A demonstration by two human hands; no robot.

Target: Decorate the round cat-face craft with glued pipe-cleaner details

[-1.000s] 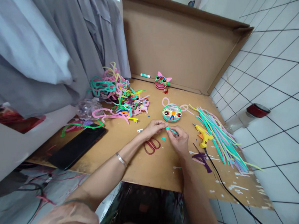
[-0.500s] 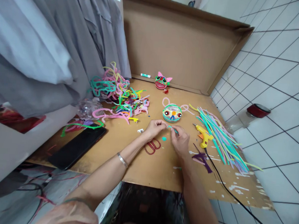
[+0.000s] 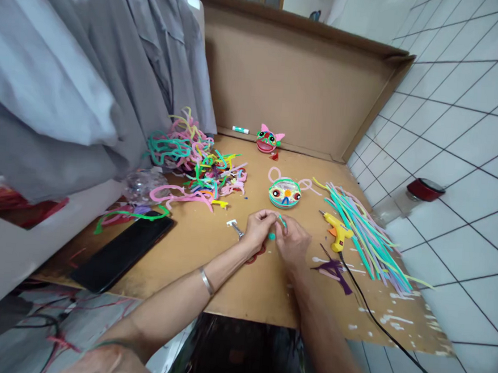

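Observation:
Between my two hands is a short teal pipe cleaner [image 3: 282, 220], pinched at the fingertips. My left hand [image 3: 259, 228], with a silver bangle on its wrist, is closed at one end of it; my right hand [image 3: 293, 239] is closed round the other part. Just below the fingers a small teal disc [image 3: 271, 236] lies on the table. Scissors [image 3: 254, 257] with red handles are partly hidden under my left hand. Beyond the hands sits a round pipe-cleaner animal face [image 3: 285, 193] with red-brown eyes, an orange nose and pink loops at its top.
A yellow hot glue gun [image 3: 338, 231] with a black cord and a bundle of straight pipe cleaners [image 3: 365, 234] lie at right. Tangled pipe cleaners [image 3: 192, 148] and a black phone [image 3: 122, 252] occupy the left. A finished-looking face [image 3: 268, 140] stands by the cardboard wall [image 3: 282, 81].
My hands have drawn closer together, and the teal pipe cleaner now points upward between the fingers. My left hand covers more of the scissors' handles. The view has shifted slightly.

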